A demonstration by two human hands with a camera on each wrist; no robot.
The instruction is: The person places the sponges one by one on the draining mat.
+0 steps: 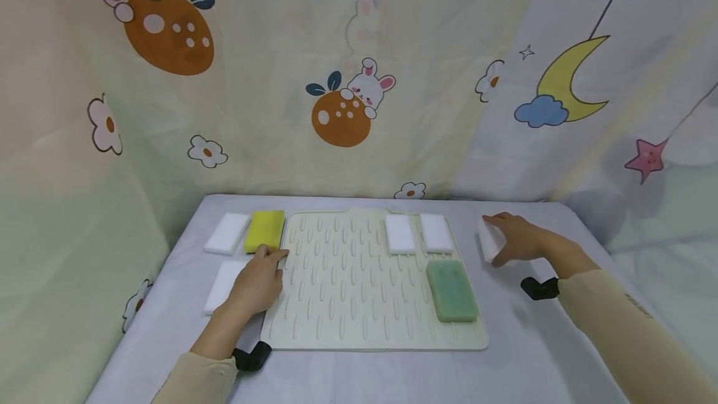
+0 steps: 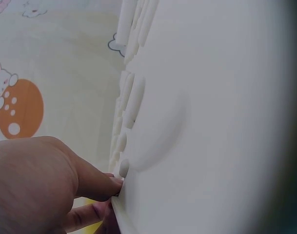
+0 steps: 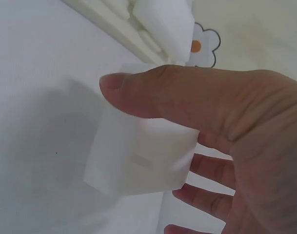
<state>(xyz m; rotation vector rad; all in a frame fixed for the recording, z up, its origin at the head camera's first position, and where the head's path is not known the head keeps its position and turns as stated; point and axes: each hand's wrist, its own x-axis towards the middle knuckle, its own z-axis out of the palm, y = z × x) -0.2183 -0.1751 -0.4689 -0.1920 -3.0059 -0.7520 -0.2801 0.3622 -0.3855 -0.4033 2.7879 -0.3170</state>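
Observation:
A cream drying mat (image 1: 342,279) with raised ridges lies mid-table. My left hand (image 1: 258,282) is at its left edge; in the left wrist view, the thumb (image 2: 97,180) and a finger pinch that edge. Over to the right of the mat, my right hand (image 1: 518,239) grips a white sponge block (image 1: 489,242) between thumb and fingers. The right wrist view shows this white block (image 3: 143,156) close up, the thumb across its top. On the mat are two white sponges (image 1: 400,234) (image 1: 436,234) and a green sponge (image 1: 452,290).
Left of the mat lie a yellow sponge (image 1: 265,230), a white sponge (image 1: 227,233) behind, and another white sponge (image 1: 223,285) partly covered by my left hand. A white cloth (image 1: 415,376) covers the table. Behind it hangs a printed curtain (image 1: 269,111).

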